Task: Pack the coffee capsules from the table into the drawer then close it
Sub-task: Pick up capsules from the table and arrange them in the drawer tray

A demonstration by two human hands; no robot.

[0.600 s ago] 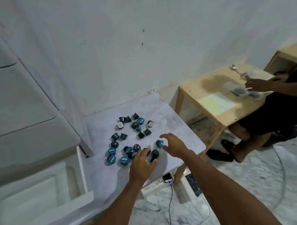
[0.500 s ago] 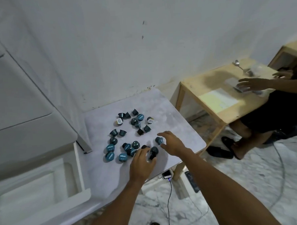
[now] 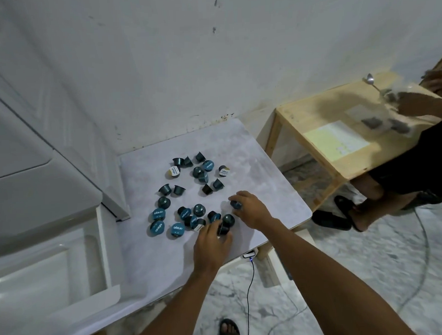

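1. Head view, the hands: both hands reach onto the near right part of the desk (image 3: 265,170). The left hand (image 3: 211,241) lies palm down with its fingers curled over a dark capsule (image 3: 224,229) at the near edge of the scatter; it seems to pinch that capsule, though the fingers hide how firm the hold is. The right hand (image 3: 252,209) is half closed, its fingertips around a blue capsule (image 3: 236,205) at the scatter's right edge.

2. Head view, the capsules: the coffee capsules (image 3: 180,194) lie loose in a rough ring on the pale desk, some on their sides, some lid up with print showing. The nearest cluster (image 3: 194,218) sits just beyond and left of the left hand; the far ones (image 3: 202,165) are toward the wall.

3. Head view, the drawer: the white drawer (image 3: 102,261) stands pulled open at the lower left, beside the desk's left edge. No capsule is visible in it.

4. The relation that matters: the drawer lies to the left of both hands and nearer the person than most of the scatter, so each load must travel leftward across the desk. The left hand is the nearer one; the right would have to cross over the scatter.

5. Judgement: packing looks barely begun, with the first grasp in hand.
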